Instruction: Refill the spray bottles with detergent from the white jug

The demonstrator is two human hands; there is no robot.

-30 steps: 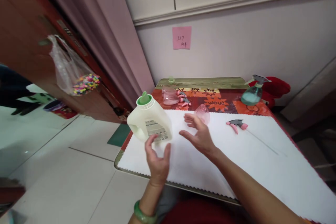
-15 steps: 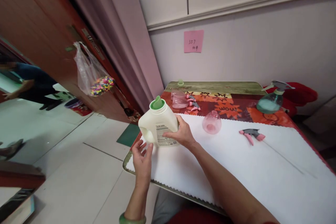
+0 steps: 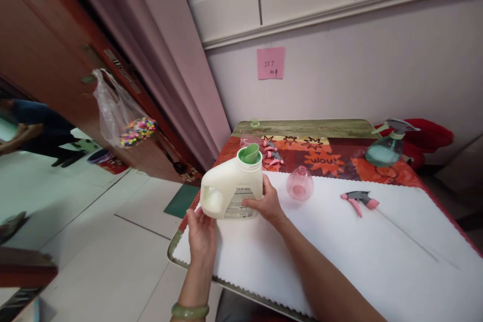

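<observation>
My right hand (image 3: 267, 201) is closed around the right side of a cream detergent bottle (image 3: 222, 186), its thumb across the printed label. The bottle is held up over the near left part of the table, its side handle toward the left. A green pour spout (image 3: 249, 153) stands in the uncapped neck. Under the lower left corner my left hand (image 3: 203, 234) cups the base, its fingertips partly hidden. To the right, a clear pink spray bottle (image 3: 300, 184) stands without its head. A grey and pink trigger sprayer (image 3: 360, 200) with a long tube lies beside it.
A white scalloped mat (image 3: 332, 246) covers the table's near part. Farther back lie pink spray bottles with trigger heads (image 3: 273, 153), a green cap (image 3: 255, 123) and a teal spray bottle (image 3: 385, 151). A bag of colourful beads (image 3: 138, 132) hangs from the door; a person (image 3: 41, 131) is beyond.
My right hand has turned the detergent bottle and brought it slightly right. My left hand, earlier just below it with curled fingers, now reaches beneath its lower corner. The view has shifted a little.
</observation>
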